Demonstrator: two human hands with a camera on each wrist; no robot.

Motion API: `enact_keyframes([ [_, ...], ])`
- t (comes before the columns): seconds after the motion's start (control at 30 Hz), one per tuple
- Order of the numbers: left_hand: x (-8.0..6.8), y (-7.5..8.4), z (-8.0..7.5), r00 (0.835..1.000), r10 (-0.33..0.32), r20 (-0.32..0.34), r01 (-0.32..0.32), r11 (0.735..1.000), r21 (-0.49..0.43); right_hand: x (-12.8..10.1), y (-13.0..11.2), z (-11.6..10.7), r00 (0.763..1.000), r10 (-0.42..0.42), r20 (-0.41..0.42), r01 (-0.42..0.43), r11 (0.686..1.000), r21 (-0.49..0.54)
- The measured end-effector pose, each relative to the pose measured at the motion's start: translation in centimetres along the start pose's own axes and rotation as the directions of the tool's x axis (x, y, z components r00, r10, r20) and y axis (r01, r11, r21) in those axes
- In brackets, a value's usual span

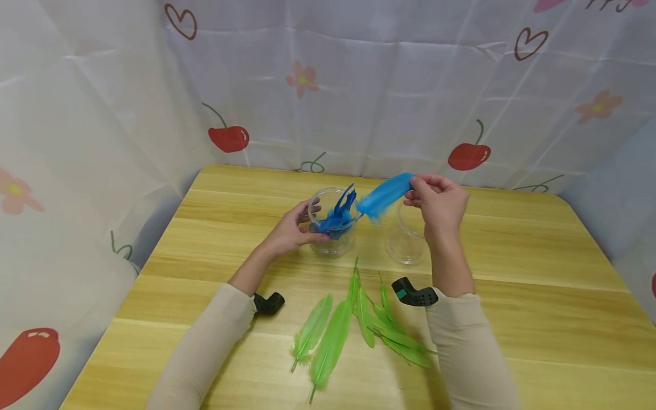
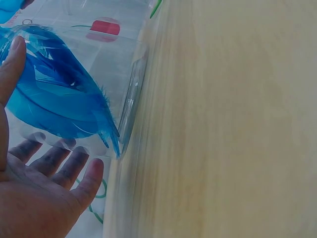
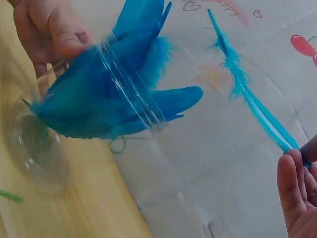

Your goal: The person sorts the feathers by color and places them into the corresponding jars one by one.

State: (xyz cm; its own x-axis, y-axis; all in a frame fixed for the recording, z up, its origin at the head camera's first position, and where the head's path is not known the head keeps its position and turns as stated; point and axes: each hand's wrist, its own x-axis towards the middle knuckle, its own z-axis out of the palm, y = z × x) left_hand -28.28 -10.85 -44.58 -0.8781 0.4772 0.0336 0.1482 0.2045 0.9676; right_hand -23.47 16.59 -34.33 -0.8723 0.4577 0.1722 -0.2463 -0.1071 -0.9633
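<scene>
My left hand (image 1: 302,225) wraps round a clear jar (image 1: 333,236) that holds several blue feathers (image 1: 338,216). In the left wrist view the fingers (image 2: 54,161) show through the jar's glass (image 2: 131,99), behind the blue feathers (image 2: 59,99). My right hand (image 1: 417,191) pinches one blue feather (image 1: 384,193) by its end, with the fluffy tip pointing at the jar mouth. The right wrist view shows that feather (image 3: 252,99) held in the air beside the jar (image 3: 114,84). It is gripped by my right fingers (image 3: 297,193).
A second clear jar (image 1: 407,245) stands empty under my right hand. Several green feathers (image 1: 353,324) lie loose on the wooden table (image 1: 538,285) near the front. A patterned cloth backdrop (image 1: 359,85) closes off the back and sides.
</scene>
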Motion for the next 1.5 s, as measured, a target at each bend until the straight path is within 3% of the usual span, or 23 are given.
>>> enact_keyframes([
  [0.77, 0.2, -0.1, 0.2, 1.000, 0.003, 0.007, -0.003, 1.000, -0.013, -0.8, 2.9, 4.5, 0.990, -0.143, -0.013, 0.140, 0.979, -0.149],
  [0.97, 0.2, 0.0, 0.1, 1.000, -0.015, 0.000, 0.015, 1.000, -0.002, -1.7, 3.6, 4.8, 0.987, -0.147, 0.069, 0.158, 0.963, -0.216],
  [1.13, 0.1, 0.2, 0.1, 1.000, -0.029, 0.001, 0.029, 1.000, -0.010, -2.1, 3.9, 4.6, 0.979, -0.108, 0.175, 0.151, 0.955, -0.256],
  [1.23, 0.1, 0.2, 0.1, 0.999, -0.035, 0.002, 0.035, 0.999, -0.011, -2.3, 4.0, 4.4, 0.976, -0.089, 0.199, 0.145, 0.946, -0.290],
  [1.37, 0.0, 0.2, 0.0, 0.999, -0.044, -0.002, 0.044, 0.999, -0.012, -2.2, 4.0, 4.2, 0.978, -0.136, 0.155, 0.176, 0.943, -0.282],
  [1.5, 0.1, 0.0, -0.1, 0.999, -0.040, -0.007, 0.040, 0.999, -0.006, -2.0, 3.9, 4.1, 0.964, -0.251, 0.086, 0.265, 0.928, -0.263],
])
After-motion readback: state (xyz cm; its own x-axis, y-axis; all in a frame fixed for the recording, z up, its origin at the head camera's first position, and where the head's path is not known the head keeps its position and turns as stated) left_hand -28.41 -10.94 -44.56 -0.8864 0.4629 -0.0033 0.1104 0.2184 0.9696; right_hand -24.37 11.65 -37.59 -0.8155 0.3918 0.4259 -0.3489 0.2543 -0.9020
